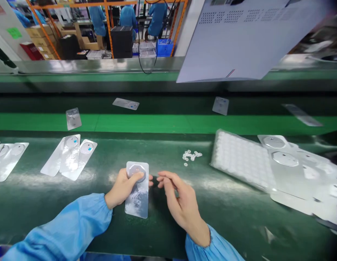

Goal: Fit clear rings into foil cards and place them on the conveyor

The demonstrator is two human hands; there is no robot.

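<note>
Two bare hands work close together over the dark green desk [239,217]. The left hand [122,188] has its grip clamped on a clear blister card [137,192], thumb pressed on the round bubble near the card's top end, with the card lying flat on the desk. The right hand [182,201] hovers just right of the blister card, its fingers [165,178] loosely curled with the tips drawn near each other, holding nothing that can be made out.

Beyond the blister card and to its right, a small cluster of white discs [191,156] lies loose on the desk. Further right of the card sits a white dimpled tray [239,157], with a heap of empty blister cards [299,170] overlapping its far edge. Left of the held card, well apart, lie three finished cards [70,156] side by side, and more at the left edge [8,157]. Beyond the card, single cards [73,118] ride on the green conveyor [157,123].
</note>
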